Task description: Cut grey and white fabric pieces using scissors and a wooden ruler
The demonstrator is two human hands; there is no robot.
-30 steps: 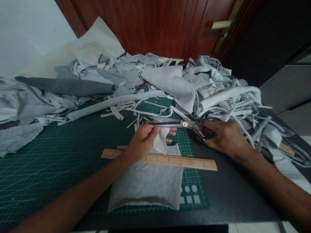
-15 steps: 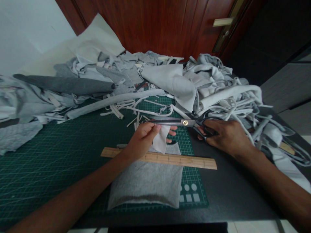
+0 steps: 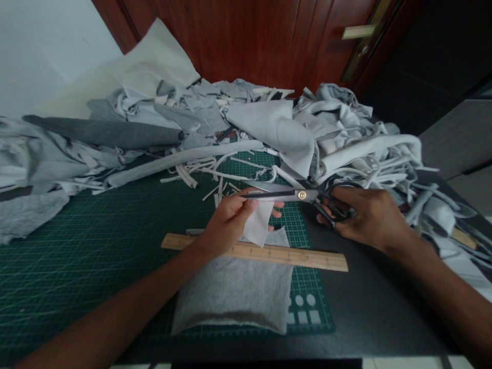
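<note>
Your left hand point(image 3: 226, 223) is pinching one white scrap point(image 3: 258, 223) just below the slightly spread blades of one pair of scissors point(image 3: 302, 195), which your right hand point(image 3: 371, 218) is gripping, while the scrap is hanging above one ruler point(image 3: 253, 254) on one green mat point(image 3: 77, 266).

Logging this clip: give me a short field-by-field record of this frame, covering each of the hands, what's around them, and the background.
left hand: left hand pinches a pale grey fabric piece
right hand: right hand grips black-handled tailor's shears, blades pointing toward the left hand
nearby: wooden ruler lying across a grey fabric panel on a green cutting mat
beyond: heap of grey fabric scraps
background: reddish wooden door
</note>
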